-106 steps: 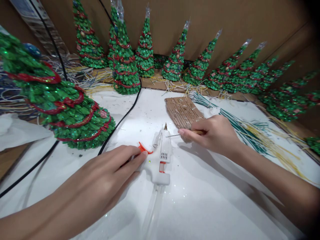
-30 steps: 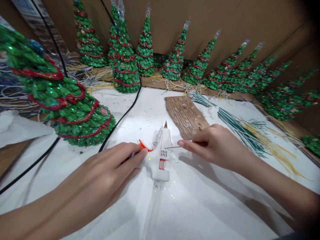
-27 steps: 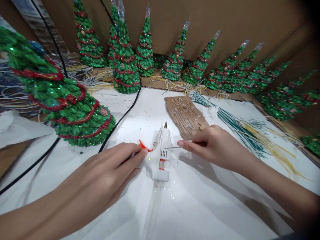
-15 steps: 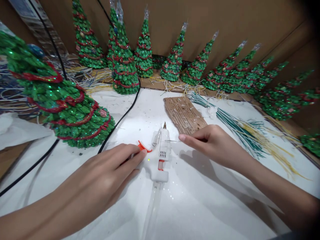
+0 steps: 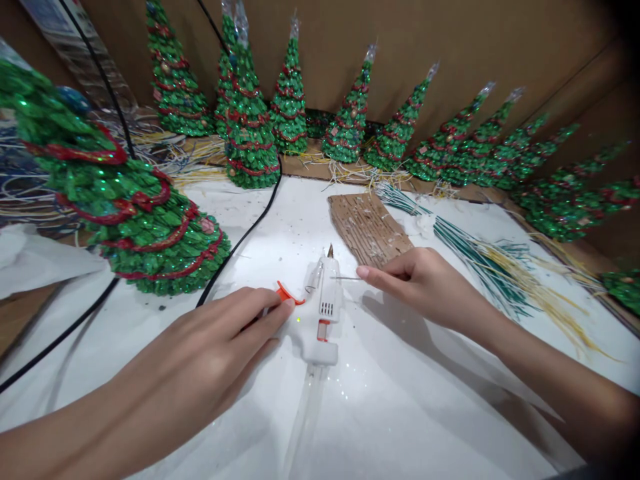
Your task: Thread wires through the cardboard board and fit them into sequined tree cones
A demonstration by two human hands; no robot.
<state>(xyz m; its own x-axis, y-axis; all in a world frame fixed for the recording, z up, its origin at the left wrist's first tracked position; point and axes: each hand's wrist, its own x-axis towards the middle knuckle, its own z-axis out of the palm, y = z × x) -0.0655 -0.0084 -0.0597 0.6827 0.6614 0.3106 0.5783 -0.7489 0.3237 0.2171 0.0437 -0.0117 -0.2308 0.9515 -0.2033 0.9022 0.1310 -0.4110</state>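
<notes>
A white glue gun (image 5: pixel 329 293) lies on the white tabletop, nozzle pointing away from me, with a clear glue stick (image 5: pixel 301 417) coming out of its rear. My left hand (image 5: pixel 220 347) is closed at its handle side, with the fingers by the orange trigger (image 5: pixel 290 294); the hand hides most of the handle. My right hand (image 5: pixel 423 283) pinches a thin, straight wire-like piece (image 5: pixel 349 278) between thumb and forefinger. The piece's other end reaches over the front of the gun's body, and I cannot tell whether it touches.
A corrugated cardboard piece (image 5: pixel 370 227) lies beyond my right hand, beside bundled green and yellow wires (image 5: pixel 480 263). A large green tree with red garland (image 5: pixel 150 227) leans at the left, near a black cable (image 5: pixel 250 230). Several similar trees (image 5: pixel 347 123) line the back.
My right hand has shifted very slightly away from me with the thin piece. My left hand and the glue gun look almost unmoved.
</notes>
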